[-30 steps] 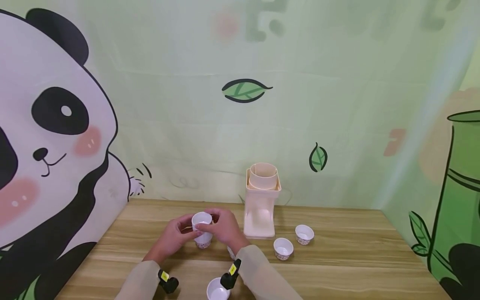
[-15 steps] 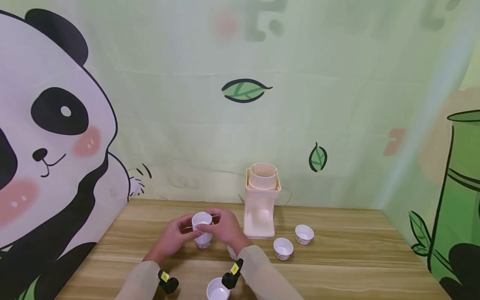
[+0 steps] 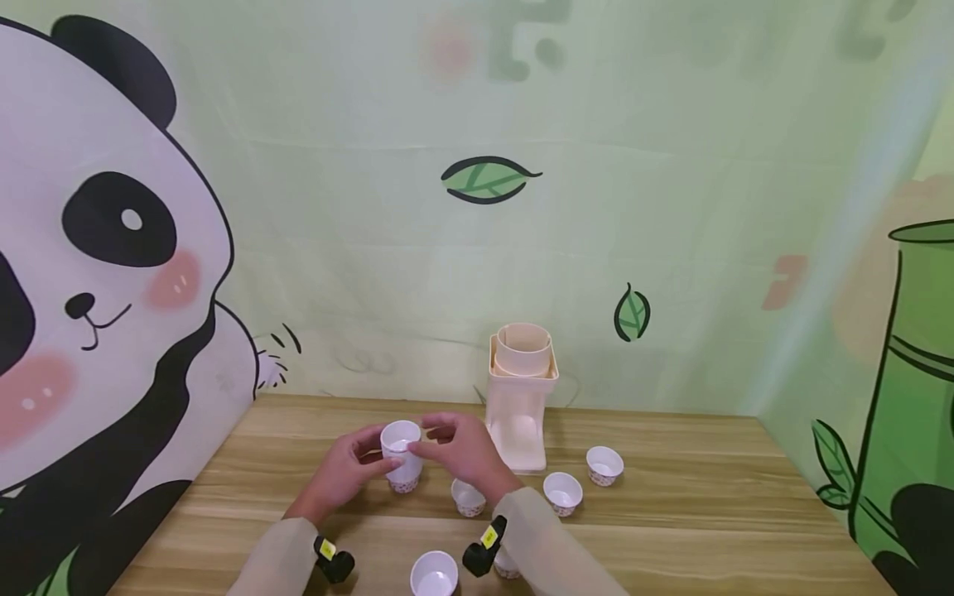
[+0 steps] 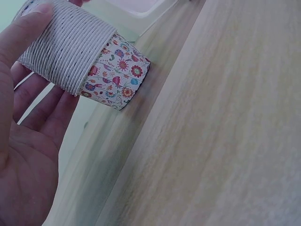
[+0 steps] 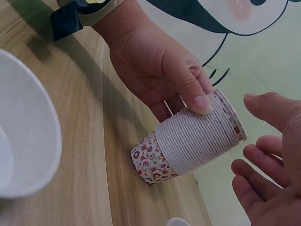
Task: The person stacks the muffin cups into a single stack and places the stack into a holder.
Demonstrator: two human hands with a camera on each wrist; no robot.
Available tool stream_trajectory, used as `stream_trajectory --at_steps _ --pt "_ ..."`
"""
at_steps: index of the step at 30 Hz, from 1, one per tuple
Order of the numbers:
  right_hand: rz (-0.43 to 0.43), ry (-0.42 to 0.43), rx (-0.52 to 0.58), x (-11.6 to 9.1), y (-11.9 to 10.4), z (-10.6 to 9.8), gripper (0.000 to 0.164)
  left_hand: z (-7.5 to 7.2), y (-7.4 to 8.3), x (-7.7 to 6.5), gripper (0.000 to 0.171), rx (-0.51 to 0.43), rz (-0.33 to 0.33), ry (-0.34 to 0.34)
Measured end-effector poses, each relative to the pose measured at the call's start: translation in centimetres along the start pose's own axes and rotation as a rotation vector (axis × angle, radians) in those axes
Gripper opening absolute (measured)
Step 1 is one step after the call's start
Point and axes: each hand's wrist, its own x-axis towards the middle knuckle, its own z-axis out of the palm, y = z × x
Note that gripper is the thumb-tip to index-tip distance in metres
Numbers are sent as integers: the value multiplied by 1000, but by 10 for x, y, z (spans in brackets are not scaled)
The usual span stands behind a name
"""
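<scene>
Fingers of the left hand [image 3: 343, 472] are wrapped around a tall stack of nested paper cups [image 5: 195, 136], its thumb laid over the ribbed band of rims near the top. On my feed the stack stands upright on the wood-grain desk [image 3: 686, 497], its lowest cup showing a colourful floral print. I have the right hand [image 3: 469, 451] just beside the stack's mouth, thumb and fingers loosely spread and apart from the rim (the head view alone had me thinking the thumb touched, but the right wrist view shows a gap). To the right of the stack I count a middle cup [image 3: 468, 499] near the right wrist, two farther cups [image 3: 562, 497], a near cup [image 3: 435, 574] toward me, and a partly hidden cup [image 3: 507, 569] behind the right sleeve [image 3: 551, 546]. Beyond them stands a pale pink holder [image 3: 517, 439] with a round pink tube [image 3: 523, 356] in its top.
</scene>
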Motion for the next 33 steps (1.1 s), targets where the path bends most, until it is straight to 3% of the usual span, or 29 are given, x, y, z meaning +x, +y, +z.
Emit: stream_trajectory --at_steps 11,27,33 --pt "-68 -6 28 -16 -1 -23 40 1 -1 1 56 -21 5 3" --pt "-65 93 119 -41 14 -60 32 0 -4 1 58 -12 2 9" --pt "-10 142 174 -50 26 -73 34 1 -1 -1 57 -16 1 11"
